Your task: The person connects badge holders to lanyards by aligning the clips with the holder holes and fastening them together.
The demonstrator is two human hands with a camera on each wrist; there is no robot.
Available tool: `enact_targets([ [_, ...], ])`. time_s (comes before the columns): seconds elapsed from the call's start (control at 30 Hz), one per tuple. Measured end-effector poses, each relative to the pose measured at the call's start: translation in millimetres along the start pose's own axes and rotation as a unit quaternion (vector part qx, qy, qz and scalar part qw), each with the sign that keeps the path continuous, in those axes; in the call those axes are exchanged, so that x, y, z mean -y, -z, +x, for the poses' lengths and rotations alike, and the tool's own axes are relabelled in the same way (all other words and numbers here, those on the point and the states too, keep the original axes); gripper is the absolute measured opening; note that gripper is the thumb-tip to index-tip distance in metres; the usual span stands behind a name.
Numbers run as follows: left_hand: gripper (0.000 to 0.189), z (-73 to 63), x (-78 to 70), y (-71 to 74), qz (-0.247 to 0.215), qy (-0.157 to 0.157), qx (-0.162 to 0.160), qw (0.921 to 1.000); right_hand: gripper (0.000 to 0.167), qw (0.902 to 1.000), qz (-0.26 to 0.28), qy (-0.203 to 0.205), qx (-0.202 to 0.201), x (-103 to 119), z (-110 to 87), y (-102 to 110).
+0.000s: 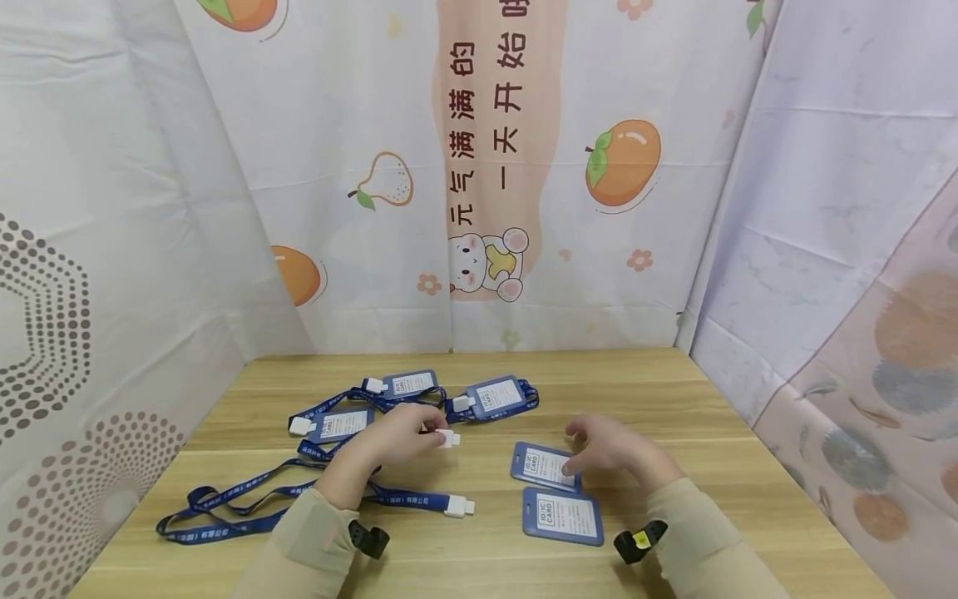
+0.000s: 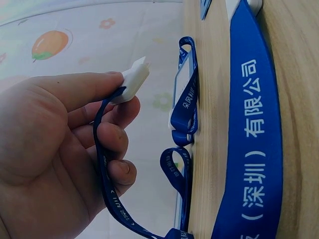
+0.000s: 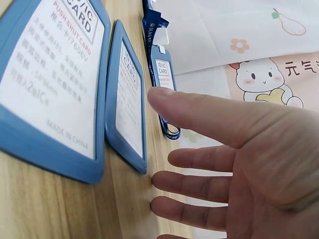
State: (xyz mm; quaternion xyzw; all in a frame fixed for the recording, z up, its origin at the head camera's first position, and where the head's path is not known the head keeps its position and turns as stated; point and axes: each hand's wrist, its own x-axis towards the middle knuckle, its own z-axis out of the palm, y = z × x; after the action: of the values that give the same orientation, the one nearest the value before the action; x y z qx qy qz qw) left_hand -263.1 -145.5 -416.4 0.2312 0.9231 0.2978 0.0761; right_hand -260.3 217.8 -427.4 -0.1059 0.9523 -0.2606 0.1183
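Our left hand's [image 1: 400,434] grip pinches a white plastic clip [image 1: 450,438] on a blue printed fabric lanyard [image 2: 125,217], left of a blue-framed rectangular plastic card holder [image 1: 540,466]. Our right hand's [image 1: 612,447] grip is spread and empty, thumb over the holder; whether it touches, we cannot tell. We'd best lift the holder by its edges, slot facing the clip. Bare wooden worktop [image 1: 486,467] lies left of the holder; a matching holder [image 1: 565,517] crowds its near edge.

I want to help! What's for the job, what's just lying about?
Probably the job:
- blue fabric lanyard, white plastic clip in left hand
- two blue rectangular plastic card holders near right hand
- second loose lanyard

Probably just lying about:
- three holders clipped to lanyards
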Motion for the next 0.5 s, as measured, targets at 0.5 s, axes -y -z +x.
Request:
enact_targets([
  [0.5, 0.006, -1.4, -0.6, 4.7, 0.005, -0.015, -0.004, 0.9999, 0.069, 0.9999, -0.015, 0.000, 0.001, -2.4, 0.4, 5.5],
])
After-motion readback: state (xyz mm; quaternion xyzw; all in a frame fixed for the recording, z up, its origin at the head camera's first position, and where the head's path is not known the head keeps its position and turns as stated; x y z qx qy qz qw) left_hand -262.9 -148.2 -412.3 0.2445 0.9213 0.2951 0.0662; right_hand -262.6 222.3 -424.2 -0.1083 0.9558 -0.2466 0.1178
